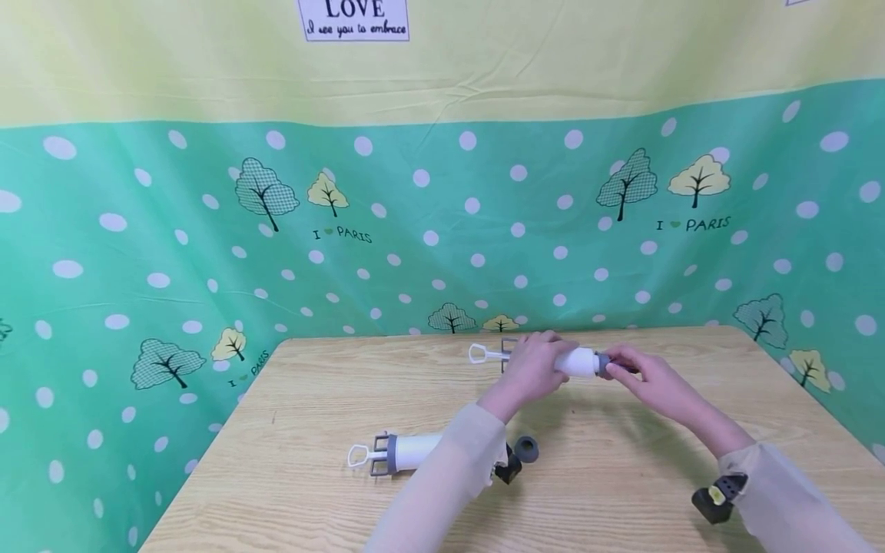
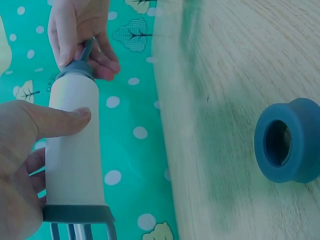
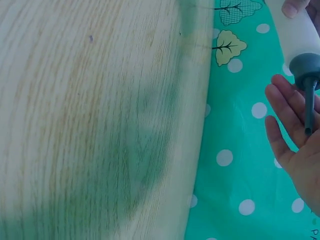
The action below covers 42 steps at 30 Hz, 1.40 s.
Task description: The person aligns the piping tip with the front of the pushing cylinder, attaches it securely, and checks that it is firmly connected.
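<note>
My left hand (image 1: pixel 535 362) grips the white barrel (image 2: pixel 75 145) of a large plunger syringe, its thumb lying across the front. The syringe is held nearly level above the far part of the table, with its white loop handle (image 1: pixel 478 353) pointing left. At its right end, my right hand (image 1: pixel 639 372) pinches the grey nozzle cap (image 2: pixel 77 70) between thumb and fingers. The thin grey nozzle (image 3: pixel 310 107) passes over the right hand's palm side. A second white syringe (image 1: pixel 415 452) lies on the table, partly hidden under the left sleeve.
A grey ring-shaped cap (image 1: pixel 526 449) rests on the wooden table (image 1: pixel 290 407), right of the left forearm. Black wrist cameras hang below both sleeves. A green and yellow patterned cloth (image 1: pixel 387 292) hangs behind the table's far edge.
</note>
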Tool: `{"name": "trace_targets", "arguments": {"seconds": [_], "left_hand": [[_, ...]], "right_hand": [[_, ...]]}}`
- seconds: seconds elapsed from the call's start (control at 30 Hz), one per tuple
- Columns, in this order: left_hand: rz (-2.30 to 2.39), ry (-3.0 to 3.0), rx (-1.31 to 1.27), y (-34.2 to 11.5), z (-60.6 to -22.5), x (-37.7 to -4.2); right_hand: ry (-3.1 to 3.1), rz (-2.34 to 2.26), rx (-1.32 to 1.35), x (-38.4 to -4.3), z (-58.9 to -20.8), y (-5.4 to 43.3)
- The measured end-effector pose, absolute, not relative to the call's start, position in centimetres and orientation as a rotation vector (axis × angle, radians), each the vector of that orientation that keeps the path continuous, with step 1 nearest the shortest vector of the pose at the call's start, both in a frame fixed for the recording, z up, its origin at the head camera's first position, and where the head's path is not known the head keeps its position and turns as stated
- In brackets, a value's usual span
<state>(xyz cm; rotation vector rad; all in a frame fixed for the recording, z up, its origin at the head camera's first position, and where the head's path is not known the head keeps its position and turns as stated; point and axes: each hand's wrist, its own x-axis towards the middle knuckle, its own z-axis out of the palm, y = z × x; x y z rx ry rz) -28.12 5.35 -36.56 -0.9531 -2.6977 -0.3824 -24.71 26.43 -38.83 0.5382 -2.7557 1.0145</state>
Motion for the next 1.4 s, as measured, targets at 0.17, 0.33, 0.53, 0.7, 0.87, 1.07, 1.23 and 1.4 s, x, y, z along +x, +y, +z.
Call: {"name": "trace_targets", "arguments": {"seconds": [0.17, 0.33, 0.53, 0.7, 0.87, 1.07, 1.23, 1.4], "left_hand": [[-0.363, -2.691, -0.964, 5.4, -36.5, -27.9], [-0.348, -2.681, -0.971, 5.5, -36.4, -27.7], [-0.351, -2.696, -0.951, 5.4, -36.5, -27.8], [-0.354, -2.695, -0.944, 5.4, -36.7, -28.0], [-0.367, -2.692, -0.947, 5.4, -36.7, -28.1], [-0.369, -2.695, -0.956, 5.4, -36.7, -28.0], [-0.363, -2.694, -0.953, 5.3, -36.8, -28.0], [-0.362, -2.692, -0.950, 5.2, -36.8, -28.0]], "right_hand": [[-2.777, 0.987, 0.526, -24.6, -38.7, 26.4], [-2.781, 0.937, 0.510, -24.5, -38.2, 26.3], [-2.787, 0.909, 0.478, -24.3, -38.3, 26.3], [-2.655, 0.920, 0.550, -24.5, -38.8, 26.4], [-2.501, 0.840, 0.642, -24.8, -39.2, 26.3], [-2.458, 0.844, 0.636, -24.9, -39.3, 26.1], [-2.471, 0.817, 0.639, -24.9, -39.3, 26.1], [-2.501, 0.852, 0.659, -24.8, -39.4, 26.1]]}}
